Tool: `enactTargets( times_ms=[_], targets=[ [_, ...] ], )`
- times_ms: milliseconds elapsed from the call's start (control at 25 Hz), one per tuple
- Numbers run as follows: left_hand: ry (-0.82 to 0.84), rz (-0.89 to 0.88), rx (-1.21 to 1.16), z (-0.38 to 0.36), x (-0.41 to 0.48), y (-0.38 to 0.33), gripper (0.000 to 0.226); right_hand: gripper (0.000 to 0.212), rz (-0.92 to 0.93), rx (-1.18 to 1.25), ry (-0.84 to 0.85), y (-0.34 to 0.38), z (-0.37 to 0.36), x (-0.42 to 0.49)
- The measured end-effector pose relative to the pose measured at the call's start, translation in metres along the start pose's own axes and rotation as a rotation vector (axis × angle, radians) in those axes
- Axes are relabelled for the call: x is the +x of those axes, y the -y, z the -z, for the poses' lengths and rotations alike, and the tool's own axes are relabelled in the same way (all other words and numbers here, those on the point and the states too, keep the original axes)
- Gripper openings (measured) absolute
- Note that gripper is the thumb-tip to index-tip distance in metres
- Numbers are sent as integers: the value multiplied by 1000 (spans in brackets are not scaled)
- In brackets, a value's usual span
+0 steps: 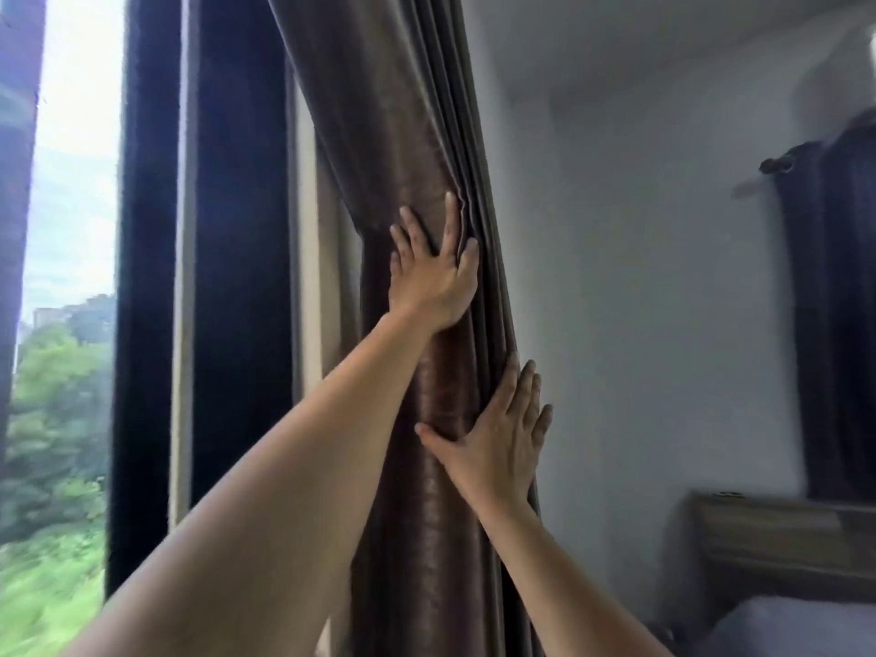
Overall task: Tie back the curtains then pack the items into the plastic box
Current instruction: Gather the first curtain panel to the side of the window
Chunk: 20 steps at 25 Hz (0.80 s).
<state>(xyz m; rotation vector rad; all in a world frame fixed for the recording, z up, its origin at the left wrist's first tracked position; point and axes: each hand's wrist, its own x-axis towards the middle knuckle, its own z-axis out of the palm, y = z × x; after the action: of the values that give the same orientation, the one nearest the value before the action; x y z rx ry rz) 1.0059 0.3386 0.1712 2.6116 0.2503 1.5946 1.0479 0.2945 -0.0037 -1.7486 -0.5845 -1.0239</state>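
I see the brown curtain [403, 158] in the middle. It is bunched into a thick roll of folds and it hangs down at a slant, just beside the wall [640, 277].

The left hand [433, 272] is up high on the curtain. Its fingers are spread out and straight, and they press flat on the cloth. The thumb [469, 251] sits at a fold.

The right hand [497, 443] is lower down, on the right edge of the same curtain. Its fingers are straight too and point up, and its palm lies flat on the cloth. Neither hand is closed around anything.

A dark curtain [237, 230] hangs left of the brown one. Left of that is the window [71, 182], with green trees [52, 419] outside.

Far to the right, another dark curtain [844, 301] hangs on the wall. A wooden headboard [782, 538] and a bit of a bed [796, 628] are under it. I cannot see the box.
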Motion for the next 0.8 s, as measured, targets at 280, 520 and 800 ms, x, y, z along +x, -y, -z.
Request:
enactTargets(
  times_ms=[280,520,800],
  targets=[
    [10,-8,49,-83,48,11,60,139,-41,85,83,-62,-46,56],
    [-71,54,107,-120,72,16,60,131,62,171,225,-98,-67,93],
    [-236,91,203,-99,21,23,58,121,271,736,623,-111,-36,75]
  ],
)
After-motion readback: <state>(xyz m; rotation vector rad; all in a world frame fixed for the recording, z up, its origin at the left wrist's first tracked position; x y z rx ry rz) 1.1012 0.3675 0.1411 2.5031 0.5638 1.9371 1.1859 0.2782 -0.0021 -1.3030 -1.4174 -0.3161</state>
